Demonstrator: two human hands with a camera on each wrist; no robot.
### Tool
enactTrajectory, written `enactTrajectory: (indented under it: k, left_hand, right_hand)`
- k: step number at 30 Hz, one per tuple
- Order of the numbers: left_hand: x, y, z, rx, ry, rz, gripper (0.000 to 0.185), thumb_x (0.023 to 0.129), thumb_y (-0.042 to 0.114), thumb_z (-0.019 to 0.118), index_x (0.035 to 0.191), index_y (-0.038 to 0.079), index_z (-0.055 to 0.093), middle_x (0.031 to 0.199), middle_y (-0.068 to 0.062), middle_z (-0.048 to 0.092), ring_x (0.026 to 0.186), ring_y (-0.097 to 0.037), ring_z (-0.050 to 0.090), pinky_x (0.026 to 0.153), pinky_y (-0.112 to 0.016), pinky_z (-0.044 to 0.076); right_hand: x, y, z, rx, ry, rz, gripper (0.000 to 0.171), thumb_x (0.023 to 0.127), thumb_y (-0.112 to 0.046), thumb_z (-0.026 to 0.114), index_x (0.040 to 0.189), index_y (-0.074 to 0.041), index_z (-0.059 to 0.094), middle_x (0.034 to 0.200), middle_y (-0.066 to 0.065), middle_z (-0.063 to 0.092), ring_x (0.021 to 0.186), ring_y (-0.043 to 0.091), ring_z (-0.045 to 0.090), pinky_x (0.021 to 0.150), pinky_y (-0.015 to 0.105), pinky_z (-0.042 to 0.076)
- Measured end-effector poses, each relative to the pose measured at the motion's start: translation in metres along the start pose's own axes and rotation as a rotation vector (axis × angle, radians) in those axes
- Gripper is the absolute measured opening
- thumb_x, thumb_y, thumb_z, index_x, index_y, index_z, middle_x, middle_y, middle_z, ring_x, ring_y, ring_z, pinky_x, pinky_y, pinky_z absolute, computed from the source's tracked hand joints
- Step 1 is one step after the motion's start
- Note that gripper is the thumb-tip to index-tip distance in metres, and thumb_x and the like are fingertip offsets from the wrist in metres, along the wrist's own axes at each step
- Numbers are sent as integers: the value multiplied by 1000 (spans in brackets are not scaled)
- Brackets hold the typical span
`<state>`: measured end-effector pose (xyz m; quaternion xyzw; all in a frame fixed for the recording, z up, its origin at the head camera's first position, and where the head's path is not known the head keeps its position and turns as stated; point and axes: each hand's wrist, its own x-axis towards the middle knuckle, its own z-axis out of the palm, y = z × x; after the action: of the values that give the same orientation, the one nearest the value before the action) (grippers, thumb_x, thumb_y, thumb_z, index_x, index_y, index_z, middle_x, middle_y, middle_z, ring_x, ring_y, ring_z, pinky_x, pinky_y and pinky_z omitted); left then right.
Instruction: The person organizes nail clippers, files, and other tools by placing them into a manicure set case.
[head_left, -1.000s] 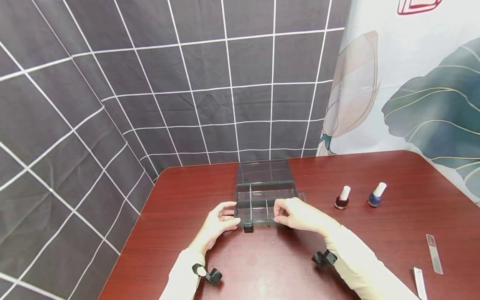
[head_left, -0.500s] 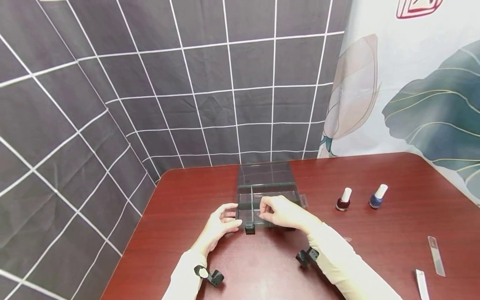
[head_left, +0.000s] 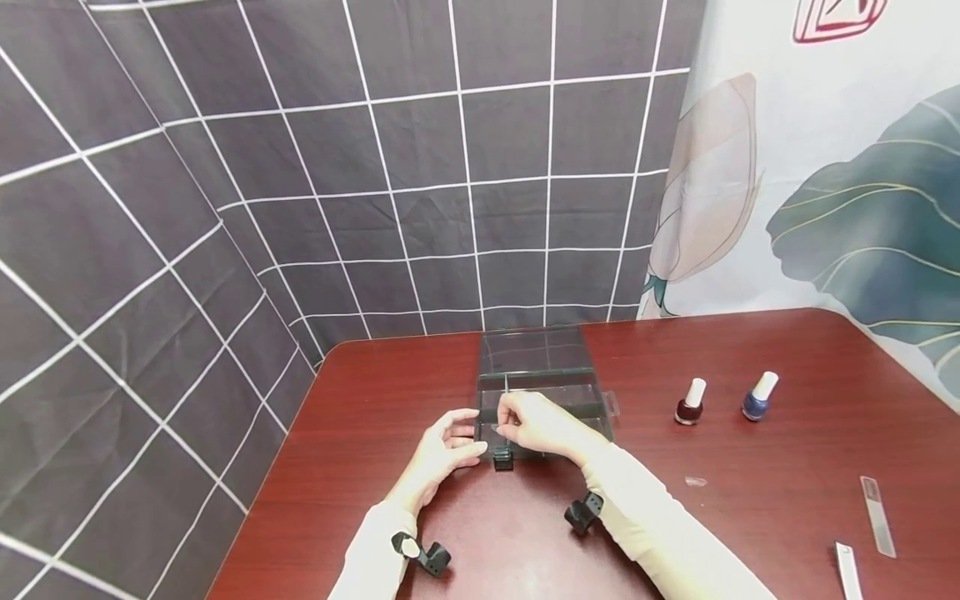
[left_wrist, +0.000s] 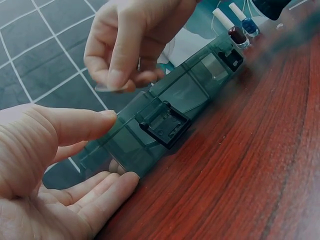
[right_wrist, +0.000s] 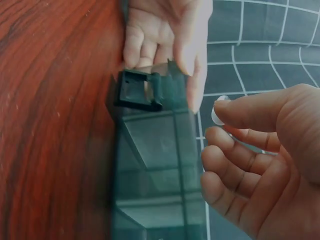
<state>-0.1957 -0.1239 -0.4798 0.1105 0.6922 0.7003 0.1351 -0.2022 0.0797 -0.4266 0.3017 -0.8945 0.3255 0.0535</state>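
A translucent dark compartment box (head_left: pixel 562 398) lies on the table with its lid (head_left: pixel 532 350) folded back. Black latches (left_wrist: pixel 165 125) stick out from its front wall. At the box's left end is my left hand (head_left: pixel 442 446), its thumb by the upper edge and its relaxed fingers against the end and lower front. My right hand (head_left: pixel 536 421) hangs over the left part of the box. Between its thumb and index finger it pinches a small thin translucent piece (right_wrist: pixel 217 111), mostly covered by the fingers; its kind cannot be made out.
Two nail polish bottles, one dark red (head_left: pixel 689 402) and one blue (head_left: pixel 760 397), stand right of the box. Nearer me lie a small clear piece (head_left: pixel 696 481), a nail file (head_left: pixel 877 517) and a nail clipper (head_left: pixel 848 571). A grey gridded cloth (head_left: pixel 420 150) hangs behind the table.
My right hand has moved left across the box, from its right part to its left part. A small clear piece on the table has come into sight. My left hand stays at the box's left end.
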Motion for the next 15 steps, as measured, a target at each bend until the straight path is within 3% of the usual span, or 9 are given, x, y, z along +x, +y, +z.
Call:
enactTrajectory:
  k: [7, 15]
  left_hand:
    - [-2, 0, -1, -3, -8, -5, 59, 79, 6, 72, 132, 4, 46, 115, -27, 52, 91, -21, 61, 75, -39, 55]
    - [-1, 1, -1, 9, -11, 2, 58, 79, 7, 73, 131, 4, 47, 114, -26, 52, 92, -22, 61, 75, -38, 54]
  right_hand:
    - [4, -1, 11, -38, -1, 20, 18, 78, -8, 71, 74, -13, 54, 66, -9, 48, 59, 5, 45, 53, 21, 40]
    - [1, -4, 6, -21, 12, 31, 16, 78, -9, 70, 77, -13, 55, 65, -10, 48, 59, 6, 46, 53, 21, 40]
